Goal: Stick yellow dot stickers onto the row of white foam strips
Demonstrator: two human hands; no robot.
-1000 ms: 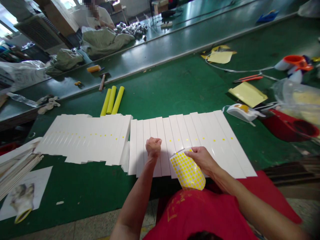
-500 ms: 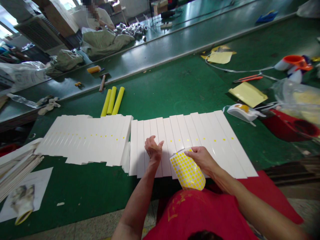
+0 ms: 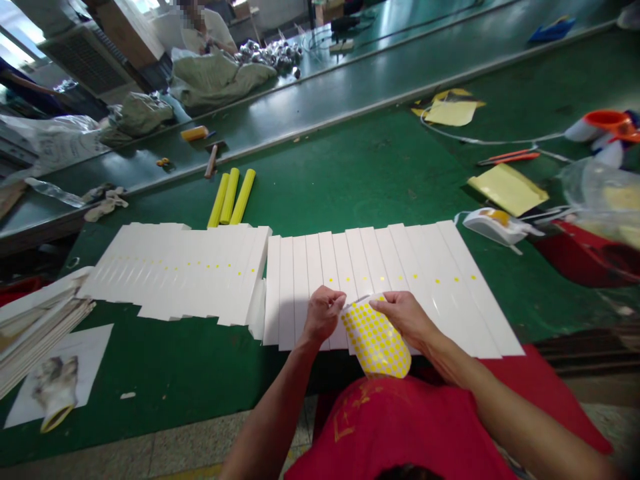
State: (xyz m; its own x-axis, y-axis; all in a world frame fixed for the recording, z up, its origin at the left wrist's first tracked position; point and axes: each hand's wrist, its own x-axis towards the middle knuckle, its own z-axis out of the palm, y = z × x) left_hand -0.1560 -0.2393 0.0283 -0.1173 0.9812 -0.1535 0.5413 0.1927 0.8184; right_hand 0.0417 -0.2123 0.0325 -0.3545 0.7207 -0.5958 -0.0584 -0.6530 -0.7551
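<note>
Your left hand (image 3: 324,313) swung over to the dot sheet (image 3: 377,341), fingers together, can't tell on what; right hand (image 3: 404,313) pinches its top edge over the white strips (image 3: 287,287). Keep it taut imo.

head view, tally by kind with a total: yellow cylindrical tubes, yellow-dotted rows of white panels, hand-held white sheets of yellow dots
Yellow cylindrical tubes: 3
Yellow-dotted rows of white panels: 2
Hand-held white sheet of yellow dots: 1
Total: 6
</note>
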